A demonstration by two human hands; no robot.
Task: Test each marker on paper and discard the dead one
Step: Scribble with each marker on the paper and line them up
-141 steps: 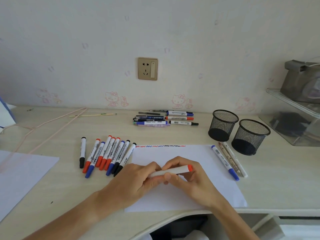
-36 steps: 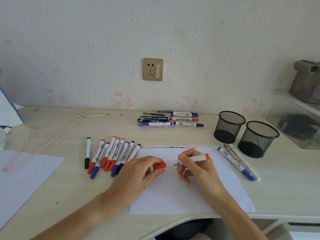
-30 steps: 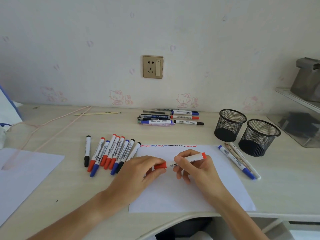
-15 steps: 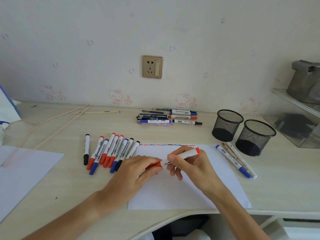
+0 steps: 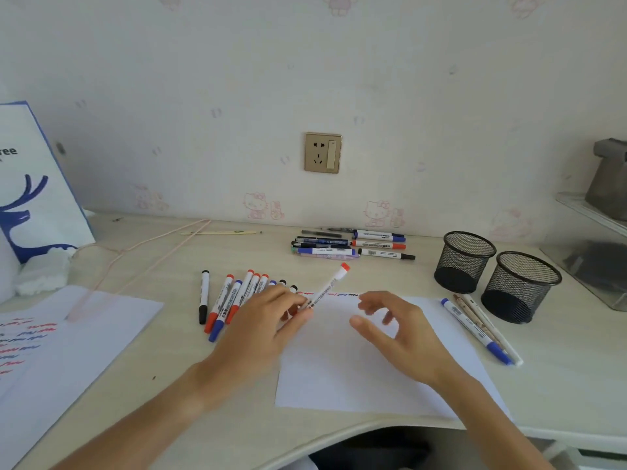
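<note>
Currently the left hand (image 5: 261,320) pinches a red marker (image 5: 325,289) near its lower end between thumb and fingertips; the barrel angles up and away, red end cap high over the top edge of the paper (image 5: 366,361). Whether the tip cap is on can't be told, the fingers hide that end. The right hand (image 5: 397,329) holds nothing, its fingers loosely spread above the paper, just beside the marker.

Risks:
- The grip sits far down the barrel, so the long free end can swing or slip out.
- The left hand sits right over the row of markers (image 5: 234,300); a nudge likely scatters them and mixes tested with untested.
- An uncapped tip, if that's the state, could smear the squiggle line (image 5: 339,294) along the paper's top edge.

Room:
- The lower part of the paper is blank, good for a test stroke.
- The paper's near edge lies close to the curved counter (image 5: 559,395) lip, so a dropped marker could roll off.
- Two mesh cups (image 5: 492,276) stand well right, three pens (image 5: 481,330) between them and the paper.
- The back group of pens (image 5: 353,245) lies well clear.
</note>
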